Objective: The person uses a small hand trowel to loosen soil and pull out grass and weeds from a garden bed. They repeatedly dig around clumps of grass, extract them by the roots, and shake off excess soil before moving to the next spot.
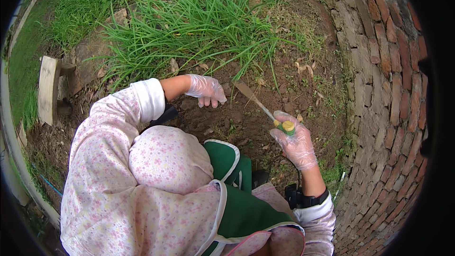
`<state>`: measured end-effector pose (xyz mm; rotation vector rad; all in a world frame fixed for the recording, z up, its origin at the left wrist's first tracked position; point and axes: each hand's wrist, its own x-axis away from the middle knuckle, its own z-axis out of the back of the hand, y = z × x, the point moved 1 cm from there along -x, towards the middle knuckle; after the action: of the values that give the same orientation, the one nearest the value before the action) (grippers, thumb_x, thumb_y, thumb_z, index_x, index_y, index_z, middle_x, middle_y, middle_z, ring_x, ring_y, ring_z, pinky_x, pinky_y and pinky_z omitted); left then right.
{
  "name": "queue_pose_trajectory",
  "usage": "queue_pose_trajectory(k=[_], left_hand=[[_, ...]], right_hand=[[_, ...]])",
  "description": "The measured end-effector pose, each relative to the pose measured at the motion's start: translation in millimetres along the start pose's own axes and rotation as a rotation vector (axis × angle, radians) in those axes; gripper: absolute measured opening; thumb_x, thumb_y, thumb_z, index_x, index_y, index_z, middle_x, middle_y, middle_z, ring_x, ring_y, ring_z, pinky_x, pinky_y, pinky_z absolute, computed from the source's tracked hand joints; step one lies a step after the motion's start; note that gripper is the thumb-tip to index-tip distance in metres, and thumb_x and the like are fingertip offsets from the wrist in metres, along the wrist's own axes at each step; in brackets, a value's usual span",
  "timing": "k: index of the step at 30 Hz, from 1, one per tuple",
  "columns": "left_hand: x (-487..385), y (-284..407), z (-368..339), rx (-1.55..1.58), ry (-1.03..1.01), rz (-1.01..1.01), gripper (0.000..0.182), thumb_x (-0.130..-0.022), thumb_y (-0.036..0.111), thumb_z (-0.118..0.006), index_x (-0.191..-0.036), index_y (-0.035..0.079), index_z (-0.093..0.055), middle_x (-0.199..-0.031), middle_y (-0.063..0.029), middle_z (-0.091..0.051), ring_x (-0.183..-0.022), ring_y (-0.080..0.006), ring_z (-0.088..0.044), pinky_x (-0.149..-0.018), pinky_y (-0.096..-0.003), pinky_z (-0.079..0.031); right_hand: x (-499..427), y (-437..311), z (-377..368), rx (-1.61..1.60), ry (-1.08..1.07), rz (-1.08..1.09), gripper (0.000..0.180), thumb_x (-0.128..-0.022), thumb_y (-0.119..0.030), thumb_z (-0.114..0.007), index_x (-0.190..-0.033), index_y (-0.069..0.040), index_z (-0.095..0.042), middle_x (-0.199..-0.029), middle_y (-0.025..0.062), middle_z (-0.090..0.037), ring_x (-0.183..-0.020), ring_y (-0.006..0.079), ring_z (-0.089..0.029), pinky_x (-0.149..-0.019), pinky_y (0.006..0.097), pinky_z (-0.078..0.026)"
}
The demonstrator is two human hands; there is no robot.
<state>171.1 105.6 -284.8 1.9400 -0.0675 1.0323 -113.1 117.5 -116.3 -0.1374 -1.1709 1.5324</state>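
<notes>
My right hand (295, 140), in a clear plastic glove, is closed around the green and yellow handle of a garden trowel (245, 90). The trowel's narrow, soil-stained blade points up and left, its tip by the lower leaves of a clump of long green grass-like plants (199, 25). To the left of the blade, my left hand (207, 90), also gloved, hangs over the brown soil (227, 117) with its fingers bent downward. Nothing shows in it, though its palm is hidden.
A brick wall (398, 103) runs along the right side. At the left stands a small wooden stool (49, 90), beside flat stone (89, 49). Dry leaves (304, 69) and small weeds dot the ground. Green apron cloth (222, 160) hangs close below my hands.
</notes>
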Motion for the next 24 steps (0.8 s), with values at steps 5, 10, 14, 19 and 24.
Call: queue_pose_trajectory(k=[5, 10, 14, 19, 24], left_hand=[[17.3, -68.3, -6.7, 0.419, 0.438, -0.008, 0.037, -0.091, 0.033, -0.058, -0.113, 0.003, -0.059, -0.077, -0.0033, -0.061, -0.054, -0.0092, -0.052, -0.049, -0.0262, -0.051], [11.8, -73.6, 8.2, 0.75, 0.845, -0.261, 0.044, -0.091, 0.027, -0.058, -0.127, 0.003, -0.05, -0.075, -0.0021, -0.059, -0.052, -0.0086, -0.05, -0.044, -0.0246, -0.046], [4.6, -58.3, 30.3, 0.544, 0.995, -0.212, 0.064, -0.084, 0.026, -0.066, -0.134, -0.002, -0.038, -0.076, -0.0041, -0.059, -0.052, -0.011, -0.051, -0.044, -0.0264, -0.044], [-1.1, -45.6, 48.6, 0.456, 0.947, -0.14, 0.085, -0.077, 0.024, -0.072, -0.141, -0.007, -0.025, -0.079, -0.0068, -0.06, -0.052, -0.012, -0.05, -0.045, -0.0276, -0.045], [-8.7, -52.9, 58.4, 0.462, 0.913, -0.09, 0.058, -0.076, 0.026, -0.075, -0.118, -0.004, -0.047, -0.075, -0.0047, -0.058, -0.051, -0.0114, -0.049, -0.044, -0.0276, -0.044]], right_hand=[[-45.3, -12.1, -34.0, 0.149, -0.033, 0.104, 0.039, -0.078, -0.021, -0.069, -0.113, -0.009, -0.061, -0.097, 0.0192, -0.067, -0.09, 0.0356, -0.065, -0.079, 0.0375, -0.051], [-77.2, -34.0, -54.9, 0.368, -0.021, 0.087, 0.036, -0.078, -0.022, -0.063, -0.113, -0.011, -0.061, -0.089, 0.0227, -0.065, -0.085, 0.0409, -0.062, -0.076, 0.0446, -0.05], [-87.1, -53.6, -51.9, 0.456, -0.079, 0.088, 0.036, -0.078, -0.018, -0.062, -0.113, -0.011, -0.061, -0.093, 0.0223, -0.065, -0.088, 0.0405, -0.062, -0.079, 0.0447, -0.05], [-112.3, -86.2, -50.7, 0.618, -0.192, 0.082, 0.031, -0.077, -0.015, -0.062, -0.108, -0.009, -0.062, -0.094, 0.0205, -0.066, -0.09, 0.0382, -0.062, -0.081, 0.0447, -0.05], [-139.1, -111.2, -77.7, 0.825, -0.272, 0.03, 0.025, -0.076, -0.011, -0.059, -0.1, -0.006, -0.063, -0.088, 0.0215, -0.066, -0.086, 0.0385, -0.063, -0.077, 0.0446, -0.05]])
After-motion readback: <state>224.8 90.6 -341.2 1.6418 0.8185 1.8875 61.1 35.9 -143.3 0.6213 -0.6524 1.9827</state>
